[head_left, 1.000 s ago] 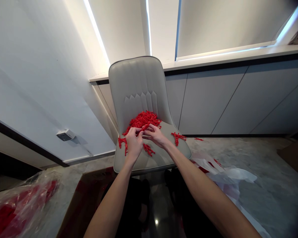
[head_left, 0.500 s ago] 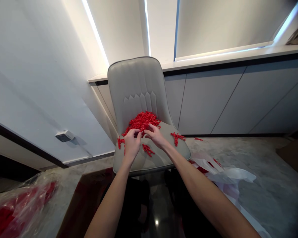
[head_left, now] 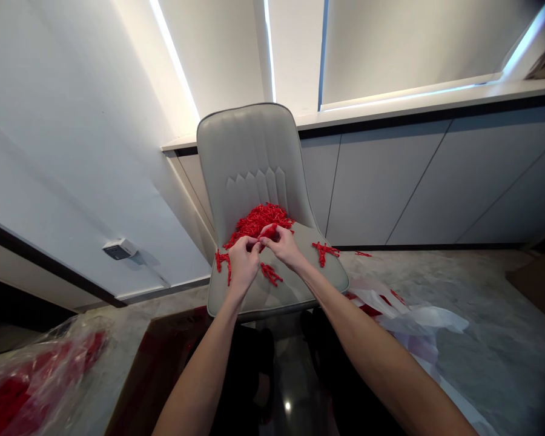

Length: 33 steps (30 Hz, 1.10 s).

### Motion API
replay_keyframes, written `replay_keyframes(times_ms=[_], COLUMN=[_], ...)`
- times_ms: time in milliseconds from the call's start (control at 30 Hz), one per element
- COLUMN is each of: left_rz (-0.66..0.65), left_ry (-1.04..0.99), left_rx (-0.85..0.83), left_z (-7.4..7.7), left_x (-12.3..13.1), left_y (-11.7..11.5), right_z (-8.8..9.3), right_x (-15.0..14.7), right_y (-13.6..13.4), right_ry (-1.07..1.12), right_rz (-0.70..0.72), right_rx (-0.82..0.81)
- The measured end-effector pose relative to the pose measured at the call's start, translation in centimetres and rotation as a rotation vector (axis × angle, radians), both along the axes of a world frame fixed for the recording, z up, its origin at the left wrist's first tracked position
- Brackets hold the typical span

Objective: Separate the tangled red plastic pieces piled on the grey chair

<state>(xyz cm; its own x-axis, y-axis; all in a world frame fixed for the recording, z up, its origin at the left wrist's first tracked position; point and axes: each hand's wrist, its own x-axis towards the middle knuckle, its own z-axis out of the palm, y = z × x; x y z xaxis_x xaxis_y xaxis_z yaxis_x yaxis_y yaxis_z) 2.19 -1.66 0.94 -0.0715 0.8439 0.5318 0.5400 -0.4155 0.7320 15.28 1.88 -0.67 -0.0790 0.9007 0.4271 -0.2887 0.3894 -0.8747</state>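
Observation:
A heap of tangled small red plastic pieces lies at the back of a pale grey padded chair seat. My left hand and my right hand meet at the heap's front edge, with their fingertips pinching a small red piece between them. Smaller red clusters lie apart on the seat: one to the right, one just below my hands, and one at the left edge.
A cardboard box stands below the chair at left, and a clear bag holding red material lies beyond it. White plastic sheeting with red bits lies on the concrete-look floor at right. Low cabinets stand behind the chair.
My hands have drawn closer together, and their fingertips now meet on the small red piece. The heap and the loose clusters on the seat look unmoved.

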Motion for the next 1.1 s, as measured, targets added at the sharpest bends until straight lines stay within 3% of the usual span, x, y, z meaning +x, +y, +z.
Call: replay_keyframes(times_ms=[167, 433, 567, 700, 1100], left_rz=[-0.08, -0.205, -0.268, -0.218, -0.197], left_ry=[-0.076, -0.161, -0.245, -0.326, -0.297], left_rx=[-0.081, -0.171, -0.241, -0.243, -0.185], left_z=[-0.4, -0.5, -0.7, -0.7, -0.9], left_x=[-0.1, -0.3, -0.2, -0.2, -0.5], left_y=[0.3, 0.6, 0.8, 1.0, 1.2], right_z=[-0.7, -0.4, -0.2, -0.1, 0.1], right_x=[0.2, 0.5, 0.8, 1.0, 1.1], right_y=[0.4, 0.6, 0.3, 0.1, 0.0], right_ry=[0.089, 0.425, 0.348, 0.301, 0.243], right_rz=[0.02, 0.039, 0.02, 0.049, 0.065], right_rx=[-0.139, -0.293, -0.371, -0.44, -0.487])
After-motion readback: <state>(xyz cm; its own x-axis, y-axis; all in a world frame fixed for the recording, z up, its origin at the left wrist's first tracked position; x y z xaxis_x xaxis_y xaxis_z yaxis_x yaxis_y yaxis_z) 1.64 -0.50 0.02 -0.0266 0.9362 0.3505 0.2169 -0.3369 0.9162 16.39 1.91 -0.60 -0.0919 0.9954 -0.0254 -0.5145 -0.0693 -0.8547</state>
